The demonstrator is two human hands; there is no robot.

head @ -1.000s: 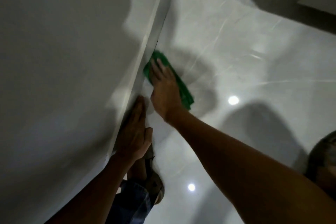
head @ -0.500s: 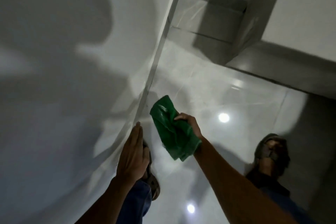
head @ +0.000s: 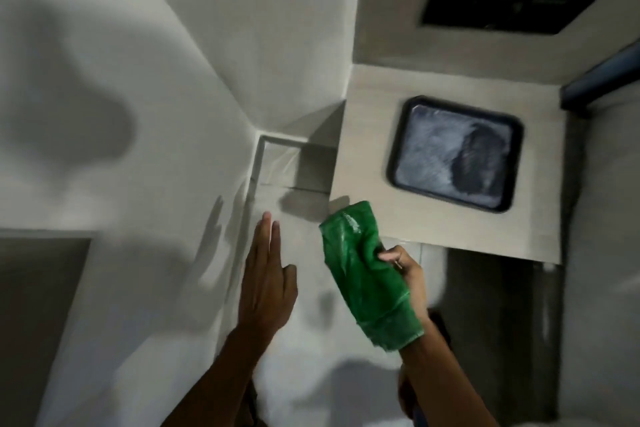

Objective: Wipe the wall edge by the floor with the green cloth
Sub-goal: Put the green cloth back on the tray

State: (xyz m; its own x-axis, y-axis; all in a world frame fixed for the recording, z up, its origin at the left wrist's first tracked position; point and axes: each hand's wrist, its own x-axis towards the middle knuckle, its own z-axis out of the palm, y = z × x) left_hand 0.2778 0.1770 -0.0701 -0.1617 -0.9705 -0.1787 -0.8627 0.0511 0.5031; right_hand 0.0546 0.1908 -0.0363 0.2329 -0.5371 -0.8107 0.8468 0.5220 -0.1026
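Note:
The green cloth (head: 367, 274) hangs folded in the air, pinched in my right hand (head: 405, 274), well above the floor. My left hand (head: 266, 274) is flat with fingers straight and together, held just off the white wall (head: 138, 149), holding nothing. The wall edge by the floor (head: 254, 166) runs as a pale strip from below my left hand up to the corner. Neither hand touches it.
A light wooden tabletop (head: 374, 156) juts out on the right above the floor, carrying a dark-rimmed tray (head: 453, 152). A dark panel (head: 512, 2) hangs on the far wall. The glossy pale floor (head: 311, 340) lies between wall and table.
My right hand has lifted the green cloth off the wall edge and up into the air. My left hand came off the wall. The view has risen, showing the table and tray.

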